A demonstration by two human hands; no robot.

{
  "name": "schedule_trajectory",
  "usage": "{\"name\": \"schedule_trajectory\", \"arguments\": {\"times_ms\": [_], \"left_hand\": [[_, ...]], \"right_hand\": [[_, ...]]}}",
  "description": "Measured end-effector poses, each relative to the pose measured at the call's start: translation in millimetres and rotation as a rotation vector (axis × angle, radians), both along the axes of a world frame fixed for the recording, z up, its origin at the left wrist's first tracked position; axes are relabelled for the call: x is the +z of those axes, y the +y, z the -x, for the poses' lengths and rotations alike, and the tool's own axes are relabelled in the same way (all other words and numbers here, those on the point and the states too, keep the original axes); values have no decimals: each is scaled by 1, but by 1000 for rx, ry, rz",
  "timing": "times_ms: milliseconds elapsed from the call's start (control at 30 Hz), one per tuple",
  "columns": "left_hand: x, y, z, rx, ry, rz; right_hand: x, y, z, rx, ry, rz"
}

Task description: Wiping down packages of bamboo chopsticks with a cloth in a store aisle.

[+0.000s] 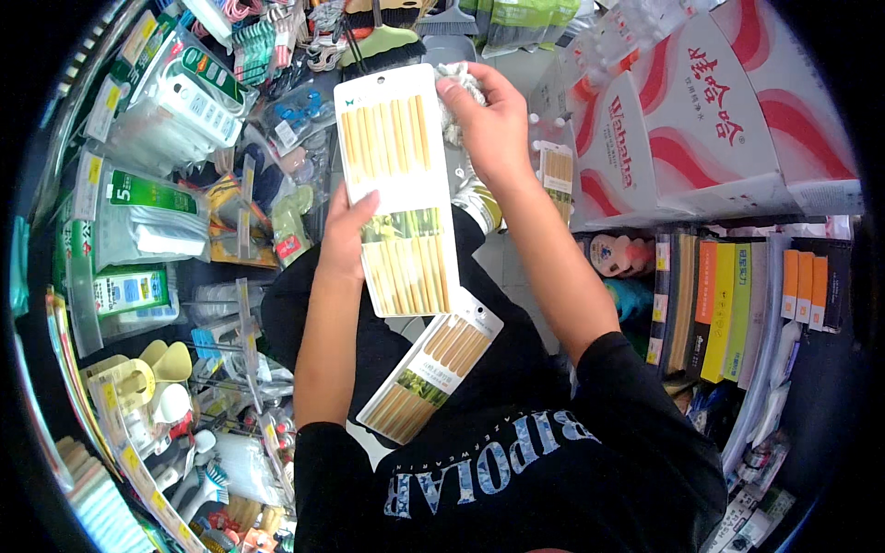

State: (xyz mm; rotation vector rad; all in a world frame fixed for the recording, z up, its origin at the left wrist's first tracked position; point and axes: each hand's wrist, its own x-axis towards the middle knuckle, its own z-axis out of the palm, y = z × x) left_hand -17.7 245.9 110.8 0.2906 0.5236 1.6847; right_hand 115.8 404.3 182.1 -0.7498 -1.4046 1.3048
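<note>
A flat white package of bamboo chopsticks [396, 198] is held up in front of me, nearly upright, with a green bamboo picture band across its middle. My left hand [347, 230] grips its left edge, thumb on the front. At the upper right edge my right hand [493, 120] is closed on a crumpled grey-white cloth [458, 81], which touches or lies just behind the card; I cannot tell which. A second chopstick package [433, 376] rests tilted on my lap. Another similar package [557, 175] stands farther right, beyond my right forearm.
Shelves on the left hold bagged plastic goods [152, 217], yellow ladles [166, 361] and brushes [212, 484]. Big white-and-red cartons [691, 120] are stacked at the right, above a row of boxes and books [724, 309]. Brooms [387, 41] and a grey dustpan [449, 51] stand ahead.
</note>
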Motion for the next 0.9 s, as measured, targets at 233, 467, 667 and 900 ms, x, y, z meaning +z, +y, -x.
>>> {"name": "schedule_trajectory", "arguments": {"times_ms": [233,467,667,900], "left_hand": [[26,5,-2,-27,245,-87],[22,1,-3,19,302,-53],[14,1,2,14,390,7],[5,3,5,81,309,3]], "right_hand": [[11,9,3,57,452,267],[-4,-19,0,-2,-129,-33],[-1,-13,-5,139,-219,110],[-23,-43,-13,234,-318,179]]}}
